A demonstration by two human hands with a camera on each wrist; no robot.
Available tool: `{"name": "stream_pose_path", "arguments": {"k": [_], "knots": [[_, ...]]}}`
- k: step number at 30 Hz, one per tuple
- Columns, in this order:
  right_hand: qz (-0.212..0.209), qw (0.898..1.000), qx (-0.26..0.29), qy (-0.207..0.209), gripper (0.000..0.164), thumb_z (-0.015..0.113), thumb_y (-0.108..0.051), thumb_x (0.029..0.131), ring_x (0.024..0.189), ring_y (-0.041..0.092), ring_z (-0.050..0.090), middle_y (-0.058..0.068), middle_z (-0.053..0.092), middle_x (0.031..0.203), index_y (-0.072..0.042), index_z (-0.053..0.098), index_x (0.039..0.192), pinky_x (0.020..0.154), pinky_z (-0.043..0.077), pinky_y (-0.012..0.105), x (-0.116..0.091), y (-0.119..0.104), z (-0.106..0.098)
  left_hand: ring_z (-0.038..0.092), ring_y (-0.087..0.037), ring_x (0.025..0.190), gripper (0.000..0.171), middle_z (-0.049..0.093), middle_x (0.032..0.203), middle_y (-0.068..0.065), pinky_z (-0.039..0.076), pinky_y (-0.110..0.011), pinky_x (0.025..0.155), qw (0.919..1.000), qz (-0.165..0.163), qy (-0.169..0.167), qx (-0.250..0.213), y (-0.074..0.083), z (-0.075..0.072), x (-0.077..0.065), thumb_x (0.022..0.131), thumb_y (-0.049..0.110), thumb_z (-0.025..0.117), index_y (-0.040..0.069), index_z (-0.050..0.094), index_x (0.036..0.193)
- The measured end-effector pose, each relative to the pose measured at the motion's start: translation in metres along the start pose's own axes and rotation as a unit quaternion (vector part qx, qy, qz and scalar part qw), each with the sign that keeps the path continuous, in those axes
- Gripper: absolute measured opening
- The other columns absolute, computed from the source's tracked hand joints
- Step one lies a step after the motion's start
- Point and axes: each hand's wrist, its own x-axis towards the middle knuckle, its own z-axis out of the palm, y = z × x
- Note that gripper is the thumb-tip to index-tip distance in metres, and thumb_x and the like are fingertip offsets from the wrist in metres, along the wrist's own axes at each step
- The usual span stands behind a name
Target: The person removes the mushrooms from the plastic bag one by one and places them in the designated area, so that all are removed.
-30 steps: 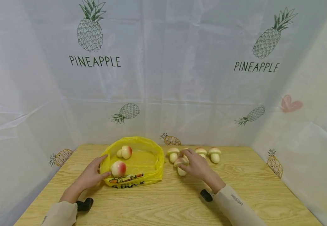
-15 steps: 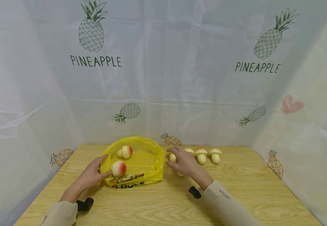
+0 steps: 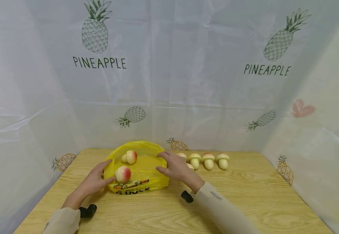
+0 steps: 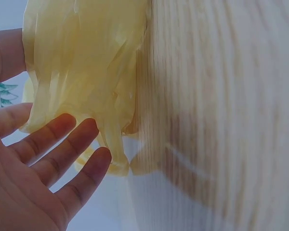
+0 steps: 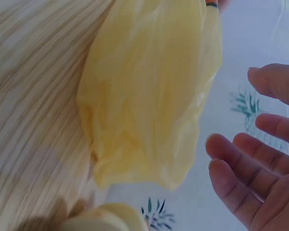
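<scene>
A yellow plastic bag [image 3: 157, 184] with a printed duck stands with its mouth spread wide. Inside lie two mushrooms, one [image 3: 129, 157] at the back and one [image 3: 123, 174] at the front, cream with red-tinted caps. My left hand [image 3: 94, 178] is at the bag's left rim, thumb and index finger at the edge. In the left wrist view its other fingers [image 4: 86, 178] extend along the outside of the plastic. My right hand [image 3: 176, 167] hovers at the right rim, fingers spread and holding nothing. The right wrist view shows its fingers [image 5: 269, 125] apart from the bag.
Right of the bag, several mushrooms stand in a row at the back, among them one [image 3: 194, 160] and another [image 3: 222, 161]. My right hand partly hides a mushroom [image 3: 190, 166] in front. The wooden table [image 3: 146, 214] meets a pineapple-print curtain [image 3: 169, 81] behind.
My right hand has left the front mushroom and moved left, past the leftmost one, to the bag's right rim. My left hand has stayed in place.
</scene>
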Motion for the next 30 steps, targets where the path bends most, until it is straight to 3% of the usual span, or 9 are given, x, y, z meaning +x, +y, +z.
{"name": "stream_pose_path", "arguments": {"k": [9, 16, 23, 30], "knots": [[-0.020, 0.999, 0.006, -0.032, 0.048, 0.057, -0.045, 0.093, 0.080, 0.009, 0.058, 0.001, 0.055, 0.125, -0.020, 0.053, 0.134, 0.068, 0.047, 0.026, 0.018, -0.019, 0.012, 0.048, -0.040, 0.114, 0.078, 0.047, 0.130, -0.027, 0.041, -0.056, 0.090, 0.9999, 0.002, 0.005, 0.011, 0.001, -0.001, -0.001, 0.084, 0.031, 0.074, -0.004, 0.036, 0.143], [-0.029, 0.997, 0.017, -0.063, 0.050, 0.058, -0.047, 0.093, 0.092, 0.009, 0.056, -0.002, 0.052, 0.130, -0.022, 0.052, 0.135, 0.077, 0.048, 0.027, 0.032, -0.032, 0.024, 0.050, -0.038, 0.112, 0.078, 0.048, 0.128, -0.026, 0.042, -0.055, 0.090, 0.9999, 0.001, 0.007, 0.010, 0.001, 0.000, 0.001, 0.084, 0.030, 0.074, -0.004, 0.036, 0.143], [-0.031, 0.994, 0.041, -0.096, 0.053, 0.060, -0.048, 0.091, 0.090, 0.008, 0.058, -0.003, 0.051, 0.130, -0.024, 0.049, 0.137, 0.073, 0.046, 0.021, 0.049, -0.044, 0.041, 0.051, -0.036, 0.108, 0.078, 0.050, 0.126, -0.025, 0.043, -0.053, 0.088, 0.9998, 0.005, 0.009, 0.014, -0.001, 0.000, 0.002, 0.084, 0.029, 0.075, -0.004, 0.037, 0.143], [-0.039, 0.991, 0.062, -0.116, 0.056, 0.063, -0.048, 0.089, 0.104, 0.010, 0.058, -0.003, 0.046, 0.138, -0.024, 0.048, 0.138, 0.083, 0.047, 0.022, 0.063, -0.055, 0.056, 0.052, -0.034, 0.106, 0.077, 0.050, 0.126, -0.024, 0.045, -0.050, 0.086, 0.9999, 0.007, 0.007, 0.012, -0.002, 0.000, 0.002, 0.084, 0.029, 0.075, -0.004, 0.037, 0.142]]}}
